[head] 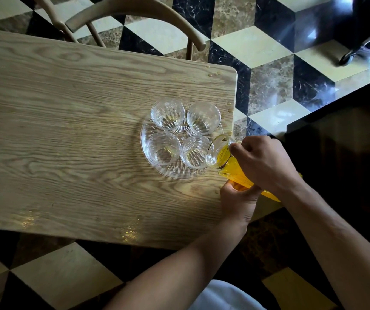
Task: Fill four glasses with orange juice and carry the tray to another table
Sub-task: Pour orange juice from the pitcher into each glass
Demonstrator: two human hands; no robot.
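We see a pale wood-grain bench (pixel 67 121) with rounded corners; on it, near its right edge, sits a round ribbed glass tray (pixel 145 151). Four fluted clear glasses (pixel 168 114) stand on the tray, none yet filled. Just right of the tray, a glass jug (pixel 226 163) of orange juice tilts with its mouth over the tray's rim. Our left hand (pixel 238 200) cups the jug from below, fingers curled on it; our right hand (pixel 262 159) grips its top. Beyond the tray stands a curved wooden chair (pixel 135 10) on glossy cube-patterned floor tiles (pixel 264 48).
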